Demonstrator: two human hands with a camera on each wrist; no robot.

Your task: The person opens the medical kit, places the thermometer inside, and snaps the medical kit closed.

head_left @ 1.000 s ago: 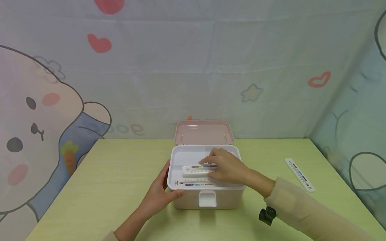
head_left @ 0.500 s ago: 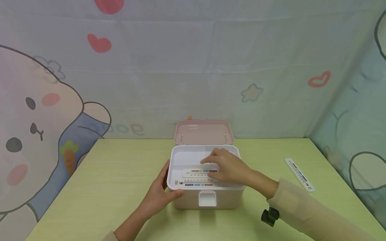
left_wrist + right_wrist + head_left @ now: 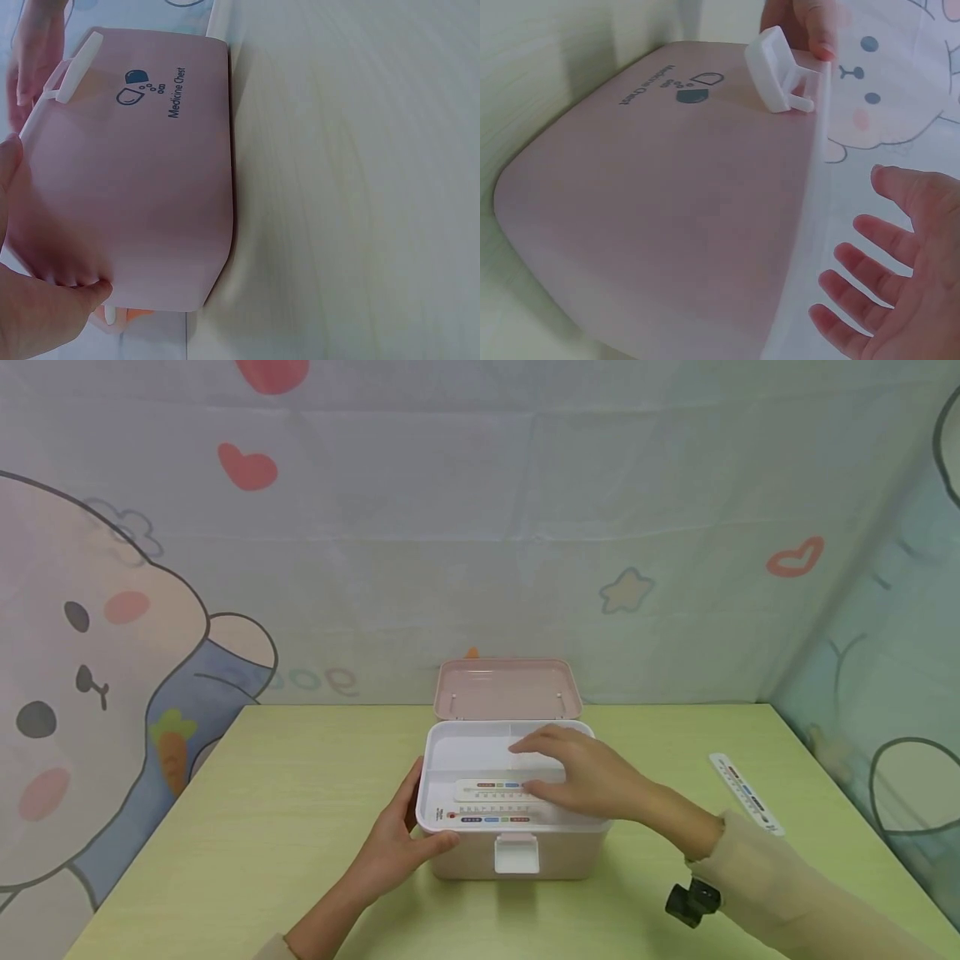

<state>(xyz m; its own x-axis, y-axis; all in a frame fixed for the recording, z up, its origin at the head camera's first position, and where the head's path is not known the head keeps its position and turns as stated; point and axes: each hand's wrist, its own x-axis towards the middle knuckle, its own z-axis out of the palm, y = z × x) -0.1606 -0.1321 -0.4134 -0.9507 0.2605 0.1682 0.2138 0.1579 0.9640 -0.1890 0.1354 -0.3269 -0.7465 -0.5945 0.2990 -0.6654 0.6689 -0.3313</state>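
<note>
A pink medicine chest (image 3: 476, 860) stands on the table with a white divided tray (image 3: 465, 749) in its top. Two white thermometers (image 3: 487, 791) with coloured bands lie side by side in the tray's front compartment. My left hand (image 3: 397, 832) holds the chest's left front corner, thumb on the front and fingers along the side; the left wrist view shows the chest (image 3: 142, 180) in its grip. Over the right part of the tray, my right hand (image 3: 596, 777) has its fingers spread. The right wrist view shows nothing between its fingers (image 3: 874, 274).
The chest's pink lid (image 3: 507, 689) is tipped back behind it. A white latch (image 3: 516, 856) hangs down at the front. Another thermometer (image 3: 746, 795) lies on the table (image 3: 300, 802) to the right. A cartoon-printed cloth (image 3: 420, 543) hangs behind the table.
The upper thermometer has settled flat in the tray and my right hand has let go of it. That hand has drawn back slightly to the right. My left hand stays put.
</note>
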